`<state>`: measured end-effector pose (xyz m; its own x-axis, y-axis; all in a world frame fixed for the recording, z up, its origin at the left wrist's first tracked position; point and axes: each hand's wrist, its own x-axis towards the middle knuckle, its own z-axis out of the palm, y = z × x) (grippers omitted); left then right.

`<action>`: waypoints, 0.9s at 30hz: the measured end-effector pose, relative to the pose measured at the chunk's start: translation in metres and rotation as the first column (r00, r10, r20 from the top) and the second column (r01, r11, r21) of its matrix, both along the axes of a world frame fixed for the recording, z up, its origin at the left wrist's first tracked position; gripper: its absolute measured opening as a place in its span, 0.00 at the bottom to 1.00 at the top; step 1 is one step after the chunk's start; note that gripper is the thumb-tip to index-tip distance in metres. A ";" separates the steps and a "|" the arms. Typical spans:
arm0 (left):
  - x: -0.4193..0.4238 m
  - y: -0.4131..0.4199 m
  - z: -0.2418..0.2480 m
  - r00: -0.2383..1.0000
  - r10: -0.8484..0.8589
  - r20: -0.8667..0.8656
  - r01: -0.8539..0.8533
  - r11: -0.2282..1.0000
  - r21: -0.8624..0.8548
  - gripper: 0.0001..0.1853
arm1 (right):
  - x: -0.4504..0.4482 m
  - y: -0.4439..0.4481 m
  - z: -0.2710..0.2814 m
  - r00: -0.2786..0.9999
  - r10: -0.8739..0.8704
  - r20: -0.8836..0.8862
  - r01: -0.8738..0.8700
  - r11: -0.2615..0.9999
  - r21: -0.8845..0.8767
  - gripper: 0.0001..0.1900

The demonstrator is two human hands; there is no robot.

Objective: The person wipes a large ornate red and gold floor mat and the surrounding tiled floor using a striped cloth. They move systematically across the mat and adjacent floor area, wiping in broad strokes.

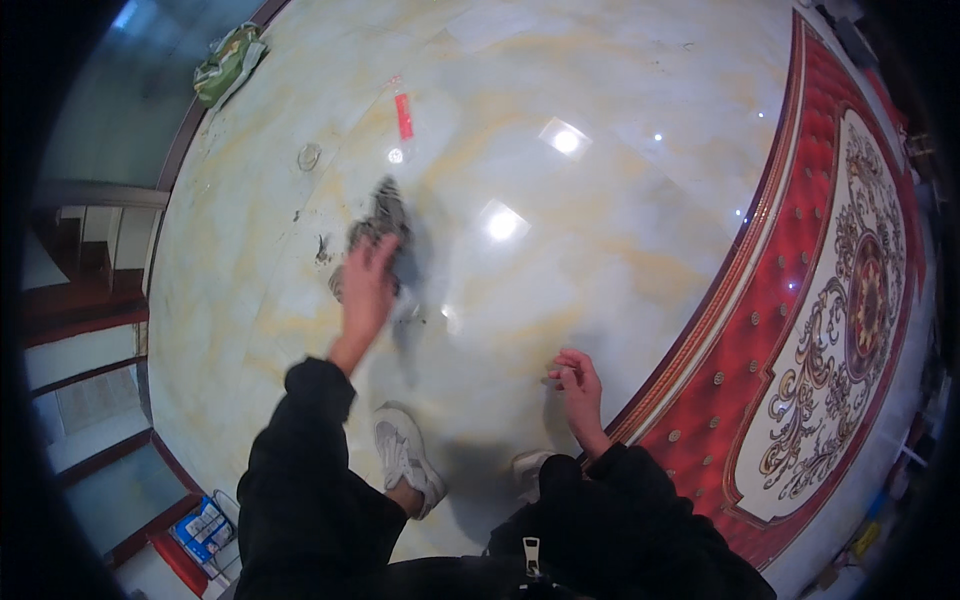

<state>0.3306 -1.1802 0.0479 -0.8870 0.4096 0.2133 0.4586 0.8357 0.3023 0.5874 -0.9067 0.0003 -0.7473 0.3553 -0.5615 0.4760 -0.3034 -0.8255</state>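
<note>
Out ahead, my left hand (365,277) grips a dark grey striped cloth (386,214). The cloth is bunched and somewhat blurred, and part of it lies hidden under my fingers. Below it is a glossy floor (465,292) with a marbled white and yellow look. Dark smudges (322,250) mark the floor just left of the cloth. My right hand (581,386) holds nothing; it hovers over the floor with loosely bent, parted fingers, near the edge of a red patterned panel or rug.
The red panel or rug (806,225) with scrollwork runs along the right. A red strip (404,116) and a round clear object (308,157) lie beyond the cloth. A green bag (229,66) rests at upper left. Blue packages (202,529) sit at lower left. White shoes (409,459) are below.
</note>
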 end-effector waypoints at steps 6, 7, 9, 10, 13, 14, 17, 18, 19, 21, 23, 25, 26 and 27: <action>0.219 0.044 -0.009 0.530 -0.593 0.607 0.757 0.653 -0.024 0.26 | 0.017 -0.033 -0.007 0.918 0.372 0.137 -0.393 0.899 0.193 0.17; 0.222 0.042 -0.022 0.533 -0.653 0.539 0.791 0.610 -0.044 0.26 | 0.022 -0.034 -0.008 0.849 0.461 0.260 -0.521 0.814 0.259 0.17; 0.225 0.038 -0.042 0.436 -0.720 0.539 0.882 0.462 -0.095 0.27 | 0.029 -0.031 -0.012 0.895 0.416 0.161 -0.446 0.824 0.350 0.18; 0.215 0.031 -0.051 0.461 -0.734 0.499 0.862 0.505 -0.053 0.26 | 0.031 -0.029 -0.014 0.910 0.394 0.130 -0.415 0.847 0.333 0.18; 0.164 0.006 -0.066 0.685 -0.629 0.367 0.703 0.703 -0.110 0.15 | 0.029 -0.024 -0.018 0.928 0.343 0.148 -0.367 0.909 0.195 0.17; 0.137 -0.002 -0.069 0.743 -0.512 0.430 0.618 0.771 -0.150 0.16 | 0.025 -0.023 -0.020 0.930 0.341 0.135 -0.364 0.907 0.212 0.17; 0.034 -0.026 -0.068 0.956 -0.080 0.283 0.196 0.891 -0.409 0.20 | 0.015 -0.027 -0.022 0.927 0.368 0.071 -0.375 0.904 0.205 0.17; -0.001 -0.034 -0.061 0.983 0.068 0.173 0.030 0.862 -0.506 0.19 | 0.014 -0.029 -0.021 0.925 0.379 0.034 -0.377 0.901 0.213 0.17; -0.031 -0.043 -0.051 0.939 0.268 0.216 -0.126 0.853 -0.507 0.20 | 0.012 -0.031 -0.022 0.926 0.376 0.023 -0.374 0.910 0.178 0.16; -0.059 -0.060 -0.027 0.955 0.295 0.020 -0.272 0.902 -0.335 0.23 | 0.015 -0.036 -0.020 0.930 0.367 -0.020 -0.361 0.922 0.142 0.15; -0.048 -0.059 -0.008 0.984 0.138 -0.111 -0.158 0.968 -0.195 0.25 | 0.019 -0.040 -0.020 0.926 0.377 0.027 -0.375 0.906 0.196 0.14; -0.004 -0.039 -0.004 0.986 -0.065 -0.153 0.023 0.964 -0.265 0.27 | 0.024 -0.040 -0.022 0.926 0.373 0.057 -0.376 0.900 0.219 0.13; 0.032 -0.024 -0.007 0.991 -0.130 -0.041 0.120 0.974 -0.194 0.26 | 0.026 -0.041 -0.023 0.925 0.374 0.071 -0.381 0.903 0.199 0.12; 0.067 -0.010 -0.012 0.946 -0.233 0.224 0.269 0.951 -0.151 0.22 | 0.027 -0.041 -0.025 0.913 0.386 0.131 -0.404 0.902 0.156 0.11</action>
